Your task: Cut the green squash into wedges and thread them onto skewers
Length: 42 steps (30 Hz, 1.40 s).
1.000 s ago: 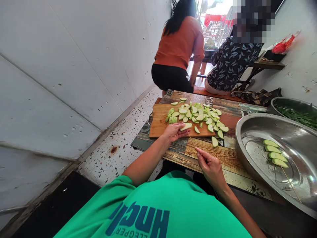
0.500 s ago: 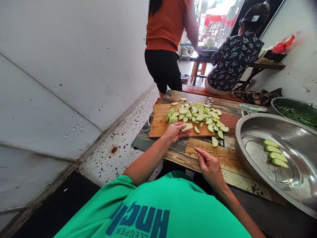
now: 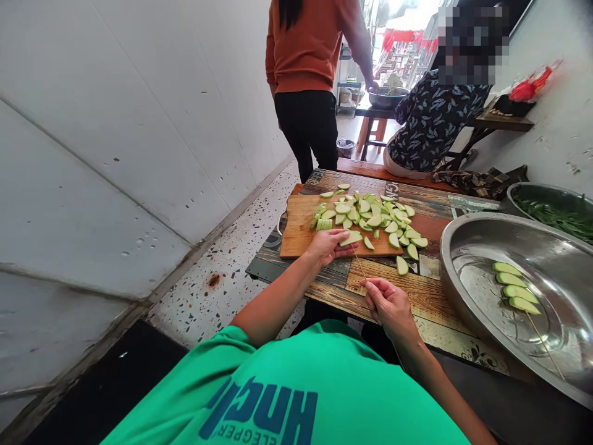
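Note:
My left hand [image 3: 328, 245] pinches a pale green vegetable slice [image 3: 351, 237] over the front edge of the wooden cutting board [image 3: 296, 232]. In my right hand [image 3: 388, 304] is a thin wooden skewer [image 3: 360, 266], gripped between thumb and fingers, with its far end meeting the slice's lower edge. How deep the tip goes cannot be made out. Many cut slices [image 3: 370, 210] lie heaped on the board and spill onto the table to its right. Inside the large metal basin [image 3: 451, 247], a finished-looking skewer of several slices [image 3: 515, 289] rests.
A second metal bowl [image 3: 512, 193] with green vegetables stands behind the basin. The patterned wooden table [image 3: 393, 287] carries everything. Beyond it, one person in an orange top [image 3: 306, 49] stands and another in a patterned shirt [image 3: 435, 123] sits. A white wall [image 3: 115, 123] runs along the left.
My right hand has shifted slightly, its fingers a little farther along the skewer. My left hand and the slice stay nearly still. The standing person has moved their stance and arm.

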Motion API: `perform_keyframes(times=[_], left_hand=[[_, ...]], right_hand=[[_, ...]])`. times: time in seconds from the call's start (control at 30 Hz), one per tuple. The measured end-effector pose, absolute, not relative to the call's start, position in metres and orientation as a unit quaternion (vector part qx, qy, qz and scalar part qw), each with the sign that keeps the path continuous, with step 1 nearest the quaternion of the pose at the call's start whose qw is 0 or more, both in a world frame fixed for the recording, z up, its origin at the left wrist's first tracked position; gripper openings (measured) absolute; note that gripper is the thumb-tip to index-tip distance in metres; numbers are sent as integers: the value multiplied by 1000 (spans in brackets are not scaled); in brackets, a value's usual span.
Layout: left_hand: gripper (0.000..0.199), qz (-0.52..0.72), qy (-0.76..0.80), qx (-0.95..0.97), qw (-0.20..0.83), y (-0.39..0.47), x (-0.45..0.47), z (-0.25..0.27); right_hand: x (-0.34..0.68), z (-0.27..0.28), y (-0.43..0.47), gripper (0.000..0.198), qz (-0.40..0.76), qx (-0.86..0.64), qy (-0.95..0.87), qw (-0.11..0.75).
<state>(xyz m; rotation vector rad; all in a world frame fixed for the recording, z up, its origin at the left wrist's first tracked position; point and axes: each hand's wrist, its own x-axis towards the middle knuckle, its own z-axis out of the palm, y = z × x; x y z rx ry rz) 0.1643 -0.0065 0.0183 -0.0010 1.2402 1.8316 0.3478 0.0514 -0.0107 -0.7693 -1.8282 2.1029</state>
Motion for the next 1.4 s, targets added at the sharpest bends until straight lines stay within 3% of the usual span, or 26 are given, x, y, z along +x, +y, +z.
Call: perform_keyframes(times=[0.27,0.57,0.87,1.4], left_hand=[[9,744,496,5,448,-5,165,16],[12,742,497,-3,450,-5,166,20],[6,746,492,-13,448,-4,166,21],[3,736,495,-3,461,-3,169,21]], right_hand=[[345,-18,53,43,711,-264,-631,162],[340,-14,49,43,745,-256,-603,124],[337,-14,53,41,723,-247,-625,160],[329,-13,46,44,769,-262,-571,118]])
